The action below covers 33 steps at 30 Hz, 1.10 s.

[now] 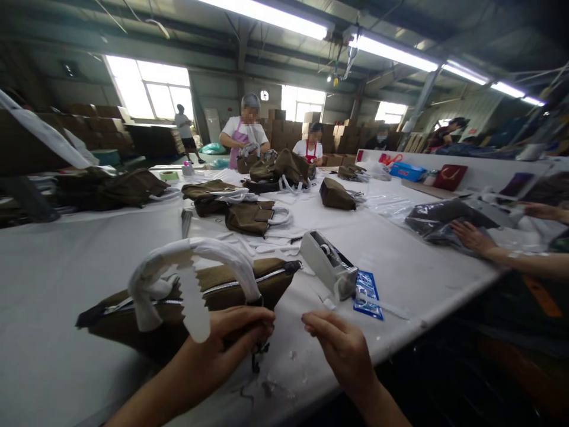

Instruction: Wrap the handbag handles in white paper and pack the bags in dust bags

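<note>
Head view: left hand (pixel 229 335) pinched by the bag (pixel 171 320), right hand (pixel 344 350) curled; cannot tell what either holds.

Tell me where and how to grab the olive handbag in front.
Take the olive handbag by the crest of its white-wrapped handle, probably best from above: the handle arches up over the zipper, leaving its crest exposed, while the left hand is near the arch's right end.

"What colour is the nearest bag (pixel 173 325)?"
"Olive brown, with a white handle (pixel 217 249) and silver zip (pixel 242 283)."
"And toward the white worktop (pixel 422 267)'s near edge?"
"Grey tape dispenser (pixel 315 261), blue-and-white packet (pixel 366 283)."
</note>
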Each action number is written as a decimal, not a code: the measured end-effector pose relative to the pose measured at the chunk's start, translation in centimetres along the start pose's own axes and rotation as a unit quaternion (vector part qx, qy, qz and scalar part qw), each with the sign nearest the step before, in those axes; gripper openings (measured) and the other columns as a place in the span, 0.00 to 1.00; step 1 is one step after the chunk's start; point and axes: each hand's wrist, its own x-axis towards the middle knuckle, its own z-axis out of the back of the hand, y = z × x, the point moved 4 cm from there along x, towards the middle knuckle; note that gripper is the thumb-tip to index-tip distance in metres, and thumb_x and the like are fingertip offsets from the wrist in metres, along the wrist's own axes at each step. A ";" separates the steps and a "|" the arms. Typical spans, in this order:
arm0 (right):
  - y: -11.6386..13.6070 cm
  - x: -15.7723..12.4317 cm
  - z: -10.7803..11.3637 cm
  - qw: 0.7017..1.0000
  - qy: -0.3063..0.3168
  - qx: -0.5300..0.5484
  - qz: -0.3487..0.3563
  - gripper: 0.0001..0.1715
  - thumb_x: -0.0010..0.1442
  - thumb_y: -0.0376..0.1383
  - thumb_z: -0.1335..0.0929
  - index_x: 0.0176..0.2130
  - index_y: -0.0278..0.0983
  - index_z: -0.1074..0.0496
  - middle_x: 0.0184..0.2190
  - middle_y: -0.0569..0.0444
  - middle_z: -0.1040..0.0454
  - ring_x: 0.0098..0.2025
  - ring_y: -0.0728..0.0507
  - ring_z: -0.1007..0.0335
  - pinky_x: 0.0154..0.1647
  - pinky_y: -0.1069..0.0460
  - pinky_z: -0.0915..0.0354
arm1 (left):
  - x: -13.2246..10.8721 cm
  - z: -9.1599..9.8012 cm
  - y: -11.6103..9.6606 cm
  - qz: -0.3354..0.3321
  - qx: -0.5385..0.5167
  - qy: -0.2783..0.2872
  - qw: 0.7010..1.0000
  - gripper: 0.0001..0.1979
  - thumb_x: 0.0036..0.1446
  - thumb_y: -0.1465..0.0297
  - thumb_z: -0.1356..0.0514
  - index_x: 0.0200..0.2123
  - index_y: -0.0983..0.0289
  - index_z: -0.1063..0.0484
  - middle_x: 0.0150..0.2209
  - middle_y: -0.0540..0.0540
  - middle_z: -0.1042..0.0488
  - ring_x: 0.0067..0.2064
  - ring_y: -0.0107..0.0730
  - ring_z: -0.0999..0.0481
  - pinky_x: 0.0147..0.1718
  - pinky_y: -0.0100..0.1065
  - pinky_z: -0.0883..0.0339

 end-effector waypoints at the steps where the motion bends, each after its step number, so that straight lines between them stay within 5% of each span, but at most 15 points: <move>1: 1.7 0.7 -0.3 0.998 -0.005 0.069 -0.004 0.14 0.65 0.25 0.33 0.46 0.40 0.22 0.38 0.51 0.19 0.38 0.47 0.21 0.40 0.56 0.26 | 0.0 -0.2 0.1 0.008 -0.008 0.016 1.000 0.16 0.67 0.66 0.41 0.57 0.51 0.27 0.51 0.51 0.21 0.45 0.29 0.19 0.47 0.26 0.25; 4: 5.9 2.6 -1.3 0.953 -0.009 0.300 -0.041 0.09 0.67 0.33 0.32 0.44 0.43 0.21 0.33 0.54 0.20 0.34 0.46 0.21 0.37 0.53 0.24 | -0.4 -0.7 0.1 0.000 -0.007 0.059 0.998 0.26 0.64 0.65 0.38 0.65 0.50 0.36 0.62 0.54 0.29 0.50 0.34 0.22 0.53 0.34 0.28; 8: 5.2 2.8 -1.1 0.872 -0.101 0.446 -0.174 0.11 0.67 0.43 0.31 0.37 0.43 0.20 0.29 0.53 0.21 0.28 0.46 0.23 0.32 0.51 0.24 | -1.2 -1.2 -0.2 0.052 -0.025 0.100 0.993 0.14 0.66 0.62 0.40 0.53 0.55 0.23 0.41 0.51 0.18 0.39 0.31 0.21 0.41 0.28 0.27; 11: 1.9 1.0 0.2 0.869 -0.190 0.356 -0.288 0.13 0.63 0.47 0.29 0.35 0.40 0.20 0.31 0.51 0.20 0.27 0.45 0.24 0.27 0.52 0.25 | -1.8 -1.3 -0.2 0.123 -0.059 0.123 0.983 0.14 0.69 0.61 0.44 0.45 0.60 0.21 0.31 0.50 0.19 0.23 0.23 0.30 0.23 0.22 0.35; 14: 1.3 -0.3 1.7 0.930 -0.186 0.112 -0.296 0.18 0.63 0.45 0.29 0.50 0.41 0.22 0.36 0.48 0.20 0.26 0.45 0.26 0.26 0.52 0.26 | -1.8 -1.0 -0.3 0.117 -0.009 0.100 0.988 0.14 0.68 0.63 0.44 0.39 0.62 0.20 0.28 0.50 0.21 0.25 0.24 0.29 0.27 0.23 0.36; 17: 3.6 0.0 1.5 0.981 -0.134 -0.033 -0.136 0.26 0.64 0.36 0.29 0.60 0.47 0.30 0.45 0.48 0.20 0.33 0.43 0.22 0.36 0.50 0.23 | -1.4 -0.9 -0.1 0.117 0.034 0.080 0.989 0.12 0.67 0.64 0.43 0.38 0.62 0.21 0.26 0.50 0.23 0.29 0.27 0.26 0.32 0.24 0.34; 20: 4.8 0.3 -0.8 1.000 -0.006 0.018 -0.012 0.24 0.66 0.28 0.32 0.57 0.48 0.27 0.45 0.51 0.20 0.43 0.44 0.20 0.45 0.52 0.24 | -0.9 -0.6 0.2 0.119 0.037 0.067 0.990 0.13 0.68 0.64 0.44 0.40 0.63 0.21 0.26 0.49 0.24 0.26 0.27 0.27 0.27 0.24 0.36; 28: -0.2 -4.3 -5.3 0.962 0.228 0.144 -0.038 0.12 0.66 0.34 0.31 0.48 0.39 0.20 0.44 0.48 0.21 0.45 0.44 0.23 0.48 0.52 0.27 | -0.1 0.2 -0.1 0.036 0.114 0.030 0.992 0.08 0.67 0.68 0.41 0.42 0.62 0.21 0.30 0.49 0.21 0.32 0.27 0.23 0.35 0.25 0.33; 33: -0.3 -5.5 -6.1 0.954 0.277 0.118 0.003 0.12 0.68 0.36 0.32 0.49 0.41 0.20 0.44 0.49 0.21 0.45 0.43 0.26 0.48 0.49 0.28 | -0.3 0.4 -0.1 0.024 0.124 0.029 0.992 0.08 0.67 0.67 0.40 0.44 0.61 0.21 0.32 0.49 0.19 0.34 0.27 0.22 0.37 0.26 0.32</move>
